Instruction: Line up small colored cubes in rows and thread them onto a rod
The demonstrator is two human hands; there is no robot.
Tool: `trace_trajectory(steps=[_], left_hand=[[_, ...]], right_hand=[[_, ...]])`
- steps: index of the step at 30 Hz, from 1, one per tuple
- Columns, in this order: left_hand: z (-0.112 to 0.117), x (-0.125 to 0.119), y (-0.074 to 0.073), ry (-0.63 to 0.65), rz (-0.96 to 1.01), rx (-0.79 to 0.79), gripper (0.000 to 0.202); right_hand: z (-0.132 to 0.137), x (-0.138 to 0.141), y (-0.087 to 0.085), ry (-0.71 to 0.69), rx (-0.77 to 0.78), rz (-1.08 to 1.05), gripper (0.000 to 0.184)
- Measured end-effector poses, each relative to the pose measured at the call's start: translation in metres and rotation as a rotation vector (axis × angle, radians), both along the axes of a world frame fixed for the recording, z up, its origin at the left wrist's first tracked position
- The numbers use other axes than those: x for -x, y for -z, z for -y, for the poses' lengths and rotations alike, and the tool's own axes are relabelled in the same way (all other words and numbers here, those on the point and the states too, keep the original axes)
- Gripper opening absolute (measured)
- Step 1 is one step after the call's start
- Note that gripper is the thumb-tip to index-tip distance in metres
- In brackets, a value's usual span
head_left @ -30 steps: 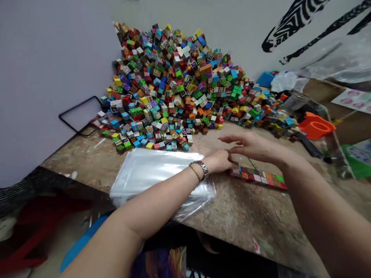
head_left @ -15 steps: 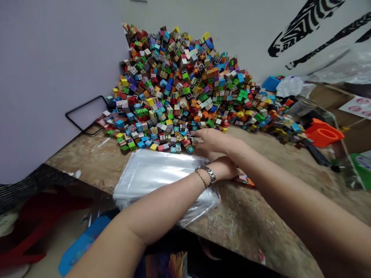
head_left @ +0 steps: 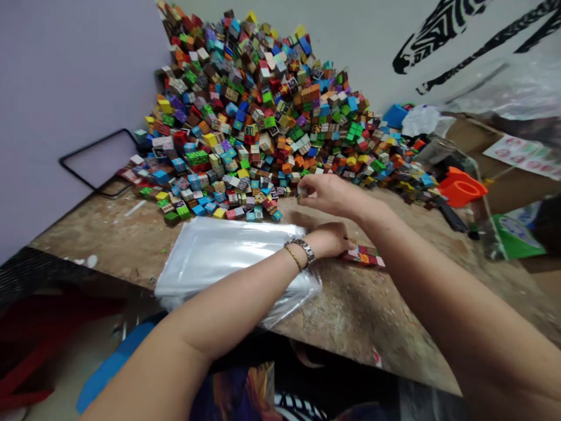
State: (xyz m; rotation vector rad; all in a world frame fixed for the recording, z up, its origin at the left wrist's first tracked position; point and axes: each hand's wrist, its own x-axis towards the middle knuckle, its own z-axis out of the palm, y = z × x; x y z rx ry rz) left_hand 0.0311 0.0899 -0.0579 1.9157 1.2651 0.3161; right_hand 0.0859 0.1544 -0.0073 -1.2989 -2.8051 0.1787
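Note:
My right hand (head_left: 325,193) is closed in a pinch in front of the pile of small printed cubes (head_left: 263,131). Between its thumb and fingers is a small pale cube (head_left: 302,192), partly covered. Lower down, my left hand (head_left: 329,238), with a metal watch and a thin bracelet on the wrist, curls at the left end of a block of red, orange and pink cubes (head_left: 367,255) on the table. Its fingertips are mostly hidden. Under my left forearm lies a stack of clear plastic bags (head_left: 228,251).
The wooden table (head_left: 342,310) meets two walls behind the pile. A black frame (head_left: 99,161) leans at the left. On the right are an orange plastic piece (head_left: 462,187), a clear bin edge, a sticker sheet (head_left: 523,155) and a green packet (head_left: 517,237). A blue object (head_left: 116,362) is below the table.
My right hand has drawn back from the pile's front edge with a small cube in its fingers. More of the cube block by my left hand shows. The view has shifted slightly.

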Motion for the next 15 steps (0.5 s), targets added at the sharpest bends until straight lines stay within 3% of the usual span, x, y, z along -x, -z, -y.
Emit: trace_trajectory(steps=[4, 7, 11, 15], left_hand=[[-0.004, 0.001, 0.005, 0.045, -0.026, -0.020, 0.023], [-0.006, 0.000, 0.006, 0.048, -0.030, -0.012, 0.023], [-0.006, -0.002, 0.006, 0.035, -0.034, -0.015, 0.021], [-0.007, -0.003, 0.007, 0.022, -0.023, -0.020, 0.016]], right_hand=[[0.016, -0.060, -0.020, 0.091, -0.009, -0.178, 0.033], [0.034, -0.105, -0.025, 0.151, 0.011, -0.176, 0.034], [0.058, -0.145, -0.011, 0.218, 0.048, -0.075, 0.034], [0.078, -0.156, 0.009, 0.274, 0.083, -0.022, 0.036]])
